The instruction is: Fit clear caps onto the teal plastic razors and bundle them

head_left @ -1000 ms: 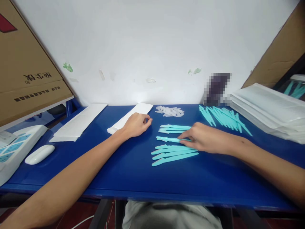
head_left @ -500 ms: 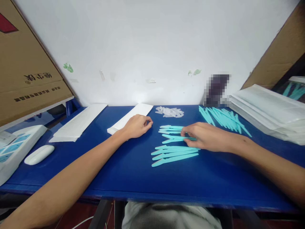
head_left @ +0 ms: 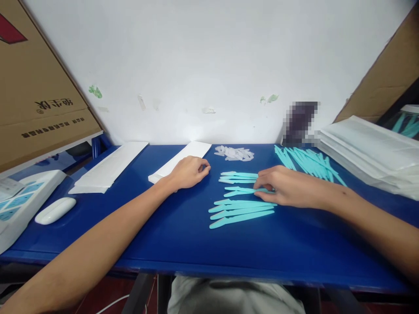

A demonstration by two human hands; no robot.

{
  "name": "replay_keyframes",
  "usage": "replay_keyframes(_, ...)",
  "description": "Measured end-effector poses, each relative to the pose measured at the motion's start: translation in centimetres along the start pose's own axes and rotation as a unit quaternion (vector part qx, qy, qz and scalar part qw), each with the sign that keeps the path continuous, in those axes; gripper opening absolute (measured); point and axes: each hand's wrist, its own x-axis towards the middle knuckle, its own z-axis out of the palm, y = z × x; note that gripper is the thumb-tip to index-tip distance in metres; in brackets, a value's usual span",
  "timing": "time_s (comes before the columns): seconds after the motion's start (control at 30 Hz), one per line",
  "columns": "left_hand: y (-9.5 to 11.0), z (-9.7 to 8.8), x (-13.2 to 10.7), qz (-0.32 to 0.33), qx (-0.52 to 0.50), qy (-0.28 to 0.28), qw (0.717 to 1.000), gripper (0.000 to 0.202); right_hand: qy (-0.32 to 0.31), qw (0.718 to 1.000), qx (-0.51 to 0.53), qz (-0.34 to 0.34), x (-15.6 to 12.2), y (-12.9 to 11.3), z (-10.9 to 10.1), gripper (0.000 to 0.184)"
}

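Note:
My right hand [head_left: 278, 186] pinches the handle end of a turquoise eyebrow razor [head_left: 236, 193] lying on the blue table. Another razor lies almost against it, just above. Farther back are more razors [head_left: 237, 177], their handle ends partly behind my fingers. Nearer to me several razors [head_left: 242, 213] lie roughly side by side, blade ends to the left. My left hand [head_left: 190, 172] rests curled, thumb and forefinger together, with nothing visible in it. It lies over the near end of a long white packet [head_left: 188, 156]. Beyond the razors sits a pile of small translucent caps [head_left: 234, 153].
A heap of turquoise razors [head_left: 307, 162] lies at the back right, beside stacked clear plastic sleeves [head_left: 369, 152]. To the left are another white packet [head_left: 109, 168], a white oval case [head_left: 55, 210] and a power strip [head_left: 29, 205]. A cardboard box [head_left: 42, 87] stands at the left.
My right hand has shifted slightly right. The two razors at its fingertips, spread in a V before, now lie closer to parallel. My left hand has stayed in place.

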Motion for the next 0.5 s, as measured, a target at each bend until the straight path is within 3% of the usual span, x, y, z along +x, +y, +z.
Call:
replay_keyframes(0.13,-0.4,0.2,1.1,0.032,0.039,-0.002,0.999,0.037,-0.018,0.999,-0.01,0.028,0.1,-0.3,-0.2,0.023)
replay_keyframes(0.3,-0.4,1.3,4.5,0.113,0.131,0.022,0.985,0.041,-0.037,0.995,-0.077,0.052,0.5,-1.1,-0.5,0.011)
replay_keyframes(0.5,-0.2,2.3,6.8,0.126,0.161,-0.014,0.979,0.035,-0.048,0.995,-0.057,0.066,0.3,-0.4,-0.7,0.012)
